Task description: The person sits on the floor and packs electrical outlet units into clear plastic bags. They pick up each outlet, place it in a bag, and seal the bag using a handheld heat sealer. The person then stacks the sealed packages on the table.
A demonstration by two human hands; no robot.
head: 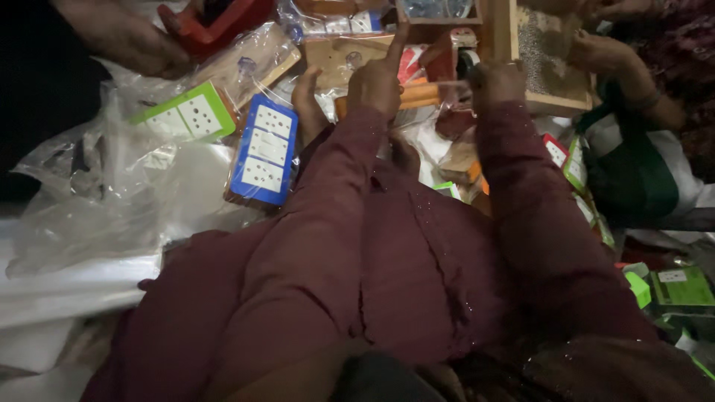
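Left hand (pixel 376 78): index finger raised, remaining fingers curled loosely, on or just over an orange cylinder (pixel 421 94); grasp cannot be confirmed. Right hand (pixel 497 80): closed, at the cylinder's right end beside a wooden frame (pixel 514 45); contents not visible. Blue socket-board pack (pixel 262 152) lies left, on clear plastic bags (pixel 112 186). Risk, judged: dim, crowded heap; the cylinder could roll or slip among the loose packs.

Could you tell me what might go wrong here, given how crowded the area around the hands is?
The left hand and right hand hold an orange tool above piled packets; it could slip into the clutter. The blue socket board lies on loose plastic wrap and might slide. Another person's hand works close by; hands could collide.
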